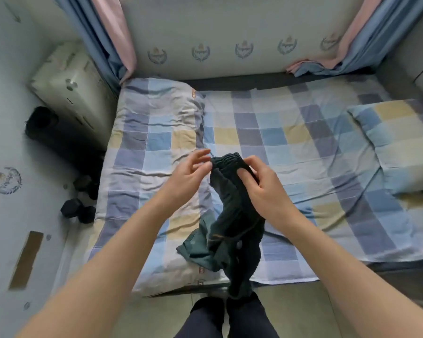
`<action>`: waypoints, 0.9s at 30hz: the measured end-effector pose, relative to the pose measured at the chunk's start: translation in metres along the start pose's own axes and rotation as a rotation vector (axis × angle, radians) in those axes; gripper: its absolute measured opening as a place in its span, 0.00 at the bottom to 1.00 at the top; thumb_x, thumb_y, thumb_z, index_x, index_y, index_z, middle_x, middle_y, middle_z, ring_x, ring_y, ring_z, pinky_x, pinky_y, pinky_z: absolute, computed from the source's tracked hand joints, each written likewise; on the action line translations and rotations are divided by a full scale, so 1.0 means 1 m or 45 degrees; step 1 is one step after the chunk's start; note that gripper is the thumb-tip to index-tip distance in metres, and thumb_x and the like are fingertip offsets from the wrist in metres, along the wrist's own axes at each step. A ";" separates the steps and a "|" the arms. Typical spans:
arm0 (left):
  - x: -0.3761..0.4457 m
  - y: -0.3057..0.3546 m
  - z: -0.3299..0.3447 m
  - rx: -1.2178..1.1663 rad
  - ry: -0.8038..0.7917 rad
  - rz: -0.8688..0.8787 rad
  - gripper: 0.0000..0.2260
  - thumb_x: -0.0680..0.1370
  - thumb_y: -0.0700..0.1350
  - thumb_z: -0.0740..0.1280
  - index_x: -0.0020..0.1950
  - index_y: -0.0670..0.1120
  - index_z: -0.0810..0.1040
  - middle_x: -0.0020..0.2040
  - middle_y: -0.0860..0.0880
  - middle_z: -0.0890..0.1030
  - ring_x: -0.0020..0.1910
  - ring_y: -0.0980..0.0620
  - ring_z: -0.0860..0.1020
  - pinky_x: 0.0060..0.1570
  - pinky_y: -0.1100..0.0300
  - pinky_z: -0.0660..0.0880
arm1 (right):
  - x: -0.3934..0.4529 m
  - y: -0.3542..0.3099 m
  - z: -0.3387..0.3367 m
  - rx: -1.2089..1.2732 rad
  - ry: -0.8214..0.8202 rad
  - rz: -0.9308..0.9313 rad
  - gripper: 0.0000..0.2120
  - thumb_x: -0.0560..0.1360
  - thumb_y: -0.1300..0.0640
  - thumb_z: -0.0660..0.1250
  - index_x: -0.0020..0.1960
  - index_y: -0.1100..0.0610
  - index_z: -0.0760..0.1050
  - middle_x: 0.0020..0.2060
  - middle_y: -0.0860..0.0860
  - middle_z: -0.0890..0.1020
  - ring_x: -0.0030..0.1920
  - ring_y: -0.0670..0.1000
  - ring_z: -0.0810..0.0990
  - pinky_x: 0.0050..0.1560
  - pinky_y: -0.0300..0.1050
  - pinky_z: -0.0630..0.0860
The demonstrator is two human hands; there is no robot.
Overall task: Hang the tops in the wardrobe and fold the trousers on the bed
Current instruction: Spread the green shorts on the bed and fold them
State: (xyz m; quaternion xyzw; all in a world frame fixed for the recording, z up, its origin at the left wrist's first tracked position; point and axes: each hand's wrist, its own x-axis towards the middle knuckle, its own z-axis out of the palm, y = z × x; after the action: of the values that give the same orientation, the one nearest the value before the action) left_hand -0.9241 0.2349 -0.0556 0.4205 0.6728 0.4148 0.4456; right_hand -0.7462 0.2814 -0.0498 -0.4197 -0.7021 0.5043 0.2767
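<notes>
My right hand (261, 186) pinches the elastic waistband of dark trousers (232, 215), lifting them above the checked bed (291, 142) so the legs hang straight for folding. My left hand (191, 176), fingers apart, reaches for the waistband's other side.

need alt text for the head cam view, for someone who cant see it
A person's right hand grips the gathered waistband of dark trousers above a checked bed; the open left hand hovers beside it. The trouser legs trail down past the bed's near edge.
</notes>
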 end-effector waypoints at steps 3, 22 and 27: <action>-0.021 0.035 -0.011 -0.029 -0.235 0.216 0.11 0.82 0.50 0.62 0.61 0.52 0.80 0.54 0.57 0.83 0.55 0.63 0.79 0.52 0.70 0.74 | -0.023 -0.022 0.000 -0.009 -0.009 -0.082 0.06 0.81 0.59 0.61 0.52 0.57 0.76 0.42 0.52 0.82 0.47 0.54 0.81 0.50 0.55 0.78; -0.104 0.119 0.096 0.293 -0.751 0.613 0.09 0.71 0.55 0.71 0.43 0.51 0.81 0.37 0.51 0.82 0.36 0.54 0.80 0.36 0.61 0.78 | -0.176 0.045 -0.032 0.003 0.472 0.219 0.17 0.74 0.57 0.72 0.60 0.52 0.71 0.55 0.48 0.76 0.57 0.49 0.75 0.57 0.45 0.74; -0.131 0.139 0.166 0.237 -0.942 0.559 0.07 0.72 0.51 0.72 0.43 0.49 0.82 0.40 0.47 0.83 0.39 0.49 0.82 0.40 0.55 0.80 | -0.223 0.098 -0.071 -0.215 0.304 0.114 0.09 0.73 0.61 0.71 0.50 0.59 0.75 0.46 0.49 0.78 0.49 0.46 0.72 0.50 0.46 0.72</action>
State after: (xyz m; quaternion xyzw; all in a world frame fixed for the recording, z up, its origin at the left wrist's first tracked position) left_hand -0.7066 0.1846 0.0635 0.7122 0.3969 0.2587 0.5180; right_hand -0.5475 0.1351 -0.1102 -0.5291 -0.6849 0.4018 0.2992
